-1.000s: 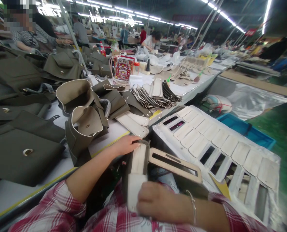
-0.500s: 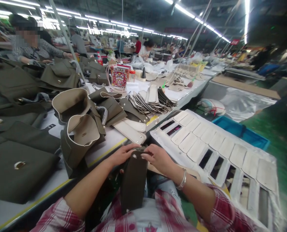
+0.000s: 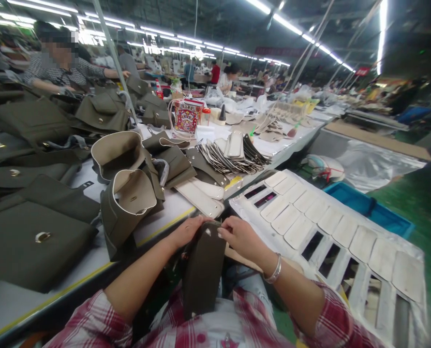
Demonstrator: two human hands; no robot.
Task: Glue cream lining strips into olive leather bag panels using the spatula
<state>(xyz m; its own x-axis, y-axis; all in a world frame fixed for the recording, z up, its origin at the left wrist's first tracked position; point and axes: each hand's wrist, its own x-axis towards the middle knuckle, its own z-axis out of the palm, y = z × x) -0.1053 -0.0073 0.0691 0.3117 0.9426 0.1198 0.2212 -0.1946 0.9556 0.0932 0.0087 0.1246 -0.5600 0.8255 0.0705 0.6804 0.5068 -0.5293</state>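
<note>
Upright over my lap stands a dark olive bag piece (image 3: 205,270), long and narrow with a rounded top edge and small pale marks near it. My left hand (image 3: 188,234) grips its top from the left, fingers closed along the edge. At the upper right corner my right hand (image 3: 239,237) pinches the edge between thumb and curled fingers. Just beyond my hands, white flap pieces (image 3: 202,199) with metal studs lie on the table edge. An open olive bag (image 3: 130,208) with a beige lining sits left of them. The far side of the held piece is hidden.
Olive bags with metal clasps (image 3: 43,237) cover the table at left. A stack of flaps (image 3: 222,154) and a patterned red box (image 3: 187,118) lie farther back. At right is a slotted white board (image 3: 327,285) bearing pale pieces, beside a blue crate (image 3: 367,205). A co-worker (image 3: 59,63) sits across the table.
The view has swung slightly, so the table's things appear farther right. The top of the bag piece leans a little more to the right. Both hands keep their hold on it.
</note>
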